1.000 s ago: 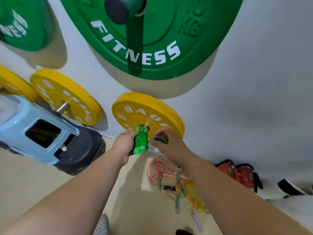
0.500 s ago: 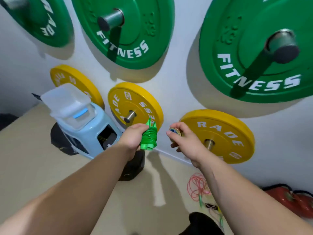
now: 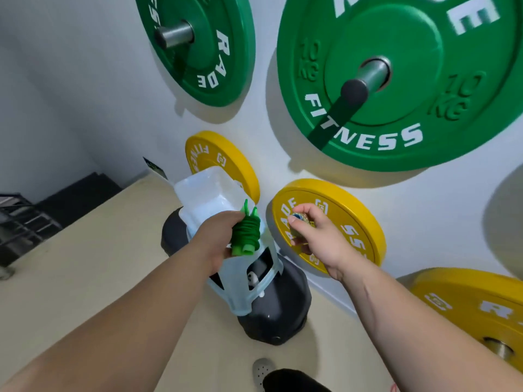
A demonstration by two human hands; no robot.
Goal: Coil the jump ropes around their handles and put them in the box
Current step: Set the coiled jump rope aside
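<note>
My left hand [image 3: 218,236] grips a green jump rope [image 3: 245,232] coiled tightly around its two green handles, held upright just in front of the clear plastic box [image 3: 203,190]. The box sits on a light blue stool [image 3: 249,290]. My right hand [image 3: 317,236] is beside the left one, to its right, fingers curled around a small blue and gold object [image 3: 298,219] that I cannot identify. The coiled rope is above the box's near right corner, not inside it.
Green weight plates [image 3: 396,80] and yellow weight plates [image 3: 334,219] hang on pegs on the white wall behind. A dark round base [image 3: 271,315] stands under the stool on the beige floor. A black rack [image 3: 22,219] is at far left. My shoe [image 3: 263,369] shows below.
My view has swung left, so the pile of loose ropes on the floor has left the frame. Both hands have come close to the box on the stool.
</note>
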